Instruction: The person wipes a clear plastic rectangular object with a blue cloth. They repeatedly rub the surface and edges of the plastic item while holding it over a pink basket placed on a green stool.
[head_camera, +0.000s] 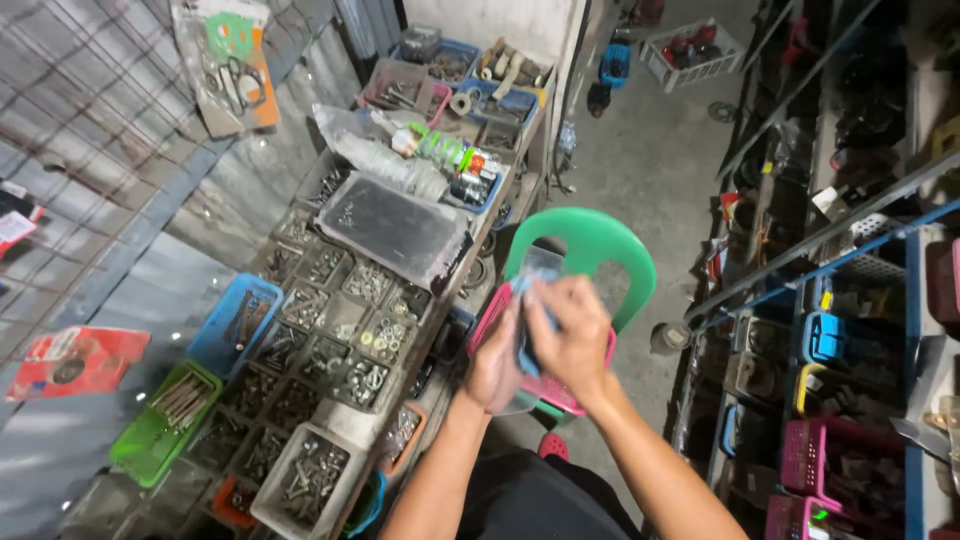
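Counter (300, 245): it runs along your left side against the corrugated metal wall, packed end to end with trays and small bins of hardware.
Shelving (860, 300): on your right stands a rack of blue and pink baskets and dark parts, well apart from your hands.
Compartment tray (330, 330): a grid of small cells holding nuts, bolts and washers lies on the counter, near your left forearm.
Dark flat lid (395, 228): it lies tilted over the far part of the compartment tray, with clear plastic bags just beyond it.
Green chair (590, 250): its rounded plastic back stands on the concrete floor just past your hands.
Pink basket (550, 385): it shows beneath and behind your hands, in front of the green chair; whether it rests on the chair I cannot tell.
Blue bin (235, 320): it sits at the wall side of the compartment tray, holding long metal pieces.
Green bin (165, 425): it is nearer to you than the blue bin and carries a bundle of long bolts.
Left hand (497, 365): fingers curled, closed around the small packet from below.
Right hand (575, 335): closed over the same packet from above, touching your left hand.
Blue and clear packet (527, 300): pinched between both your hands, over the pink basket; its contents are too small to tell.
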